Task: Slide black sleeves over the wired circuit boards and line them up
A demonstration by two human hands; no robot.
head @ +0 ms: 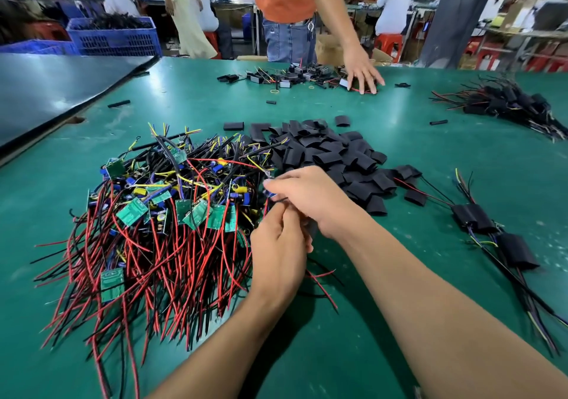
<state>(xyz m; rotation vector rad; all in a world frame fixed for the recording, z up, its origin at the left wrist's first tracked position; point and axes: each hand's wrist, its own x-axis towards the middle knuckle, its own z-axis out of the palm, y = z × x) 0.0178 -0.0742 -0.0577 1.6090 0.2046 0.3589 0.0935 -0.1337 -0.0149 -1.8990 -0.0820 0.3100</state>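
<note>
Left hand (278, 251), near centre, has its fingers curled round the lower part of a held board (271, 195) with its wires; what else the palm covers cannot be told. Right hand (310, 198), just above and touching the left, pinches the board's upper end between thumb and fingertips, where a blue component shows; red and black leads (322, 278) trail out below both hands onto the green counter (399, 321). Far left: a dark panel (55, 91) lies on the counter's corner, with blue crates (113, 35) behind it. Left of the hands: a large heap of wired circuit boards (159, 208), green boards tangled with red, black and yellow wires, its right edge touching the left hand. Centre, beyond the hands: a heap of black sleeves (332, 158), loose and flattened, beside the board heap. Far centre: small black parts (292, 75) scattered at the counter's far edge, with another person's hand (362, 72) spread flat over them. Right: sleeved boards (473, 217) laid one after another, wires running toward the near edge. Far right: a separate bundle of sleeved boards (507, 100), wires fanned out.
</note>
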